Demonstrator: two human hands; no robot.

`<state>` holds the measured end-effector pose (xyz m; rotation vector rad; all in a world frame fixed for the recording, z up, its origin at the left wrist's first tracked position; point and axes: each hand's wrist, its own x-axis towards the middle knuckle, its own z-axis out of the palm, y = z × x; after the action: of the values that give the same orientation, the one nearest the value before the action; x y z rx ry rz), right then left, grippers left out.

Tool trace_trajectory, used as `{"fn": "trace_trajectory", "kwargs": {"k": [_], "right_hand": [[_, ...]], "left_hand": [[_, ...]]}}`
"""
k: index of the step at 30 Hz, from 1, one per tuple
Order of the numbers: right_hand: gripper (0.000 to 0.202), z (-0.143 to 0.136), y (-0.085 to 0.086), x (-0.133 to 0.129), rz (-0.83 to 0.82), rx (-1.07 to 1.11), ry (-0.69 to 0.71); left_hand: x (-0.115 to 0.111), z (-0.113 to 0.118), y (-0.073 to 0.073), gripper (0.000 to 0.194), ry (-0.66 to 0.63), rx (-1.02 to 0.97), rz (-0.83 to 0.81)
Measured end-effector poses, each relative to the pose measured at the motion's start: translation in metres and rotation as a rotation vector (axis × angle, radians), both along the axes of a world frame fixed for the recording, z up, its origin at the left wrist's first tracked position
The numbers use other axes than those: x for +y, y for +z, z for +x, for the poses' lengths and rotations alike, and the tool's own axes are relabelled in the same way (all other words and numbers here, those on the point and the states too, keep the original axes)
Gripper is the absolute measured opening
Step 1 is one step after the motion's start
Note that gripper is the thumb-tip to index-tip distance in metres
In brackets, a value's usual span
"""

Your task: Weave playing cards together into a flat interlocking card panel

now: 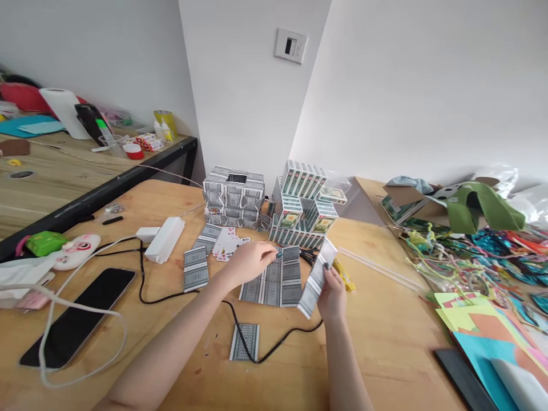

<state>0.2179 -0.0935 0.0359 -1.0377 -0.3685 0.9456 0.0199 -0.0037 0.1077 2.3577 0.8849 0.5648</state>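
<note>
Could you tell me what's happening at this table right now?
A person sits at a wooden table working with playing cards. The left hand rests on a flat sheet of joined cards, while the right hand holds up a strip of cards. Card boxes are stacked behind.

Two hands: left hand, right hand. One strip of joined cards held in the right hand's grip. One flat panel of joined cards. One card box. One single card by the black cable. One phone. One white adapter. One paper towel roll.
</note>
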Motion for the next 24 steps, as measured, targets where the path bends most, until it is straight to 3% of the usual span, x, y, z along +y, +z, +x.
{"fn": "trace_trajectory", "kwargs": {"k": [2, 6, 10, 13, 16, 21, 24], "right_hand": [[0.021, 0.016, -0.004, 0.0, -0.017, 0.034, -0.119], [0.026, 0.027, -0.014, 0.002, -0.036, 0.068, -0.157], [0.026, 0.026, -0.018, 0.004, -0.033, 0.059, -0.16], [0.026, 0.025, -0.017, 0.005, -0.045, 0.078, -0.144], [0.026, 0.024, -0.012, 0.004, -0.054, 0.126, -0.148], [0.021, 0.018, -0.007, 0.004, -0.068, 0.063, -0.156], [0.018, 0.014, -0.007, 0.005, -0.061, -0.021, -0.145]], "left_hand": [[0.008, 0.012, 0.0, 0.028, -0.135, 0.022, 0.173], [0.018, 0.056, -0.01, 0.041, -0.507, 0.146, 0.512], [0.027, 0.088, -0.026, 0.013, -0.651, 0.25, 0.689], [0.038, 0.091, -0.027, 0.015, -0.613, 0.381, 0.686], [0.051, 0.079, -0.017, 0.016, -0.503, 0.51, 0.606], [0.066, 0.039, 0.004, 0.013, -0.33, 0.618, 0.363], [0.068, 0.007, 0.006, 0.014, -0.191, 0.558, 0.213]]}}
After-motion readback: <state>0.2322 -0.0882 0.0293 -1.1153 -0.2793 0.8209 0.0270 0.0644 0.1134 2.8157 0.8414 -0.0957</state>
